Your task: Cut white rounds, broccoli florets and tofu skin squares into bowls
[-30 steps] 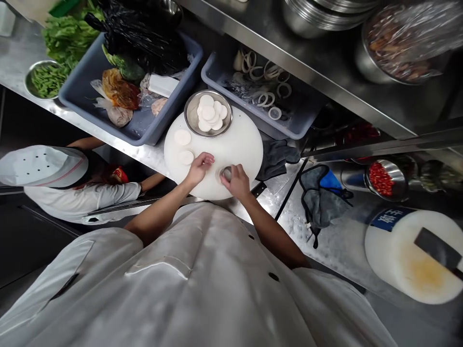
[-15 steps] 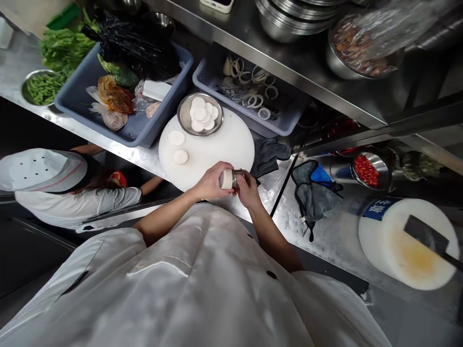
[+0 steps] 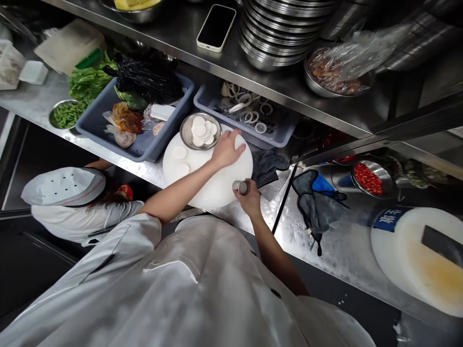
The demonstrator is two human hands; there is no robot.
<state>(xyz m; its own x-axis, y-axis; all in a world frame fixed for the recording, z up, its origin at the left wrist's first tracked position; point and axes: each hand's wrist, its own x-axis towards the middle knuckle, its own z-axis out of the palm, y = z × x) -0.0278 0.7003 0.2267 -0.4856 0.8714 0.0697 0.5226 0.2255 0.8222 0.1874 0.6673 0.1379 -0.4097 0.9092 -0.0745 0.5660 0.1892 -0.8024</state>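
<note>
Two flat white round slices [image 3: 179, 153] lie on a round white cutting board [image 3: 213, 193], near a shallow steel bowl [image 3: 186, 132] of similar slices. Over the board's far side, the left hand [image 3: 227, 150] spreads its fingers, empty, near a blue-grey plastic tub [image 3: 269, 140] of pale rings [image 3: 260, 127], while the right hand [image 3: 250, 199] grips a small metal cylinder [image 3: 242, 187] at the board's right edge.

Overhead-looking light whitens the round white plastic chopping board [image 3: 213, 193] and throws strong glare off the silvery metal bench [image 3: 289, 238]. Deep shadow gathers beneath the grey steel shelf [image 3: 181, 33]. Wide-angle distortion stretches the thick white round cutting block [image 3: 388, 255]; the white cloth jacket [image 3: 231, 299] looks soft.
</note>
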